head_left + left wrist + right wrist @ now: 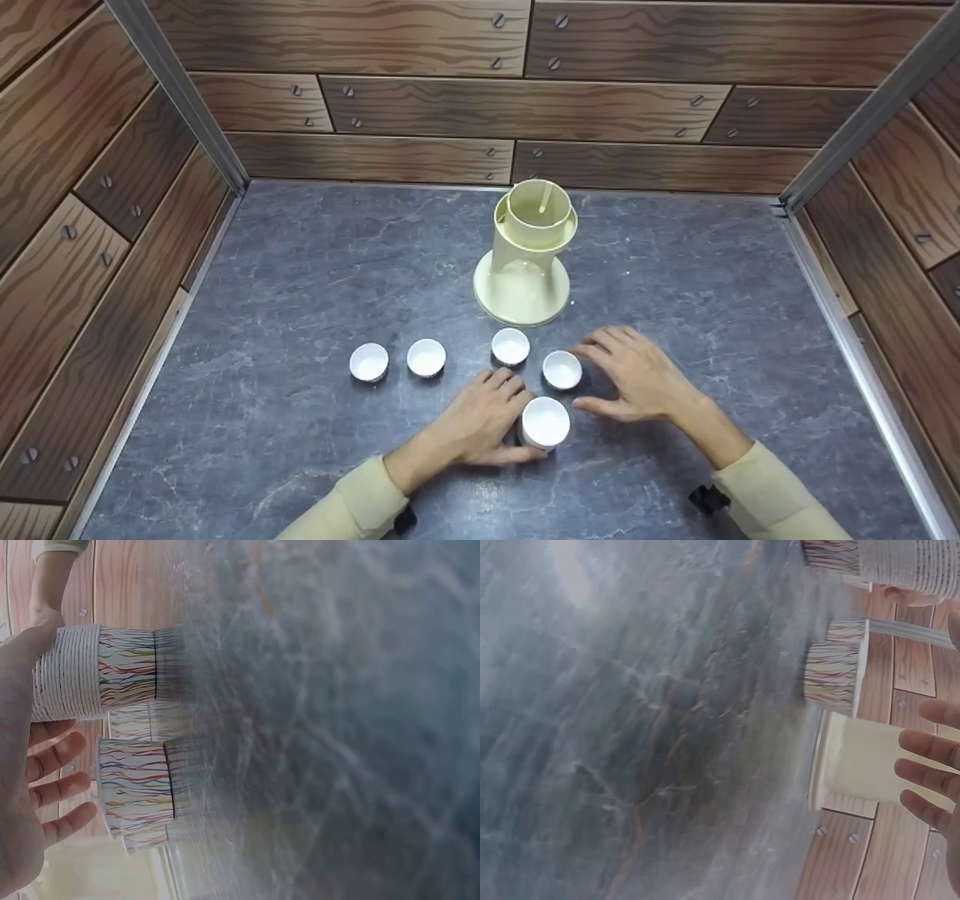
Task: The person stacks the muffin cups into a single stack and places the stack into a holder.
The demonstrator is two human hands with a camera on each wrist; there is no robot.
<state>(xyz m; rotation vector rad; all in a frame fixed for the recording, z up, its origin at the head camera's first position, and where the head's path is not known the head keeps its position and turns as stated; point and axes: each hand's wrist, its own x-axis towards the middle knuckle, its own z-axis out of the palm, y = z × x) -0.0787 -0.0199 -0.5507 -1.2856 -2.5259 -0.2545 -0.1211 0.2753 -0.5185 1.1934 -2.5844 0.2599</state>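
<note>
evidently, the stack of patterned cups is stood upright on the desk, lightly held between the thumb and fingers of the left hand. thin paper is suggested, so the stack should be judged light, springy and easily crushed or toppled; it is best gripped softly, around the layered rims. just beyond, the fingers of the right hand are spread beside a single cup, with nothing gripped. farther off, a cream stand is seen.

There are no words, names, numbers or signs that I can read on any of the things here.
</note>
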